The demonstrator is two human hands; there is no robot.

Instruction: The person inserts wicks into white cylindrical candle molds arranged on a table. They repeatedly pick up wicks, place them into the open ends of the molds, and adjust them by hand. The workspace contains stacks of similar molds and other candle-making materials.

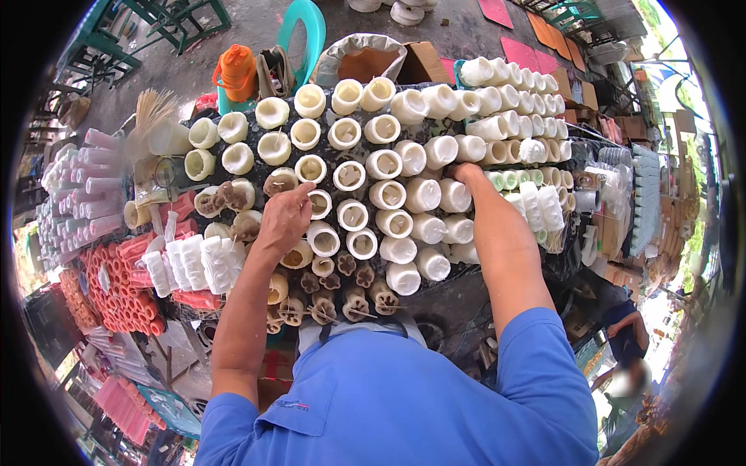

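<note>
Rows of cream, cup-shaped candles point(352, 214) stand on a dark table, several with a thin wick inside. My left hand point(286, 216) is over the middle rows, its fingers curled and pinched together at the rim of one hollow candle point(319, 204). What the fingertips hold, if anything, is too small to make out. Farther right, my right hand point(466, 174) reaches in among fuller white candles point(440, 151), touching or nearly touching them. Its fingers are mostly hidden there. Brown-topped candles point(280, 182) stand close to my left hand.
Brown flower-shaped candles point(355, 304) line the near edge. White wrapped bundles point(186, 264) and red tubes point(124, 287) lie left, pink tubes point(97, 182) beyond. An orange jug point(235, 71), a green chair point(305, 27) and a lined sack point(361, 60) stand behind. Another person point(624, 334) is far right.
</note>
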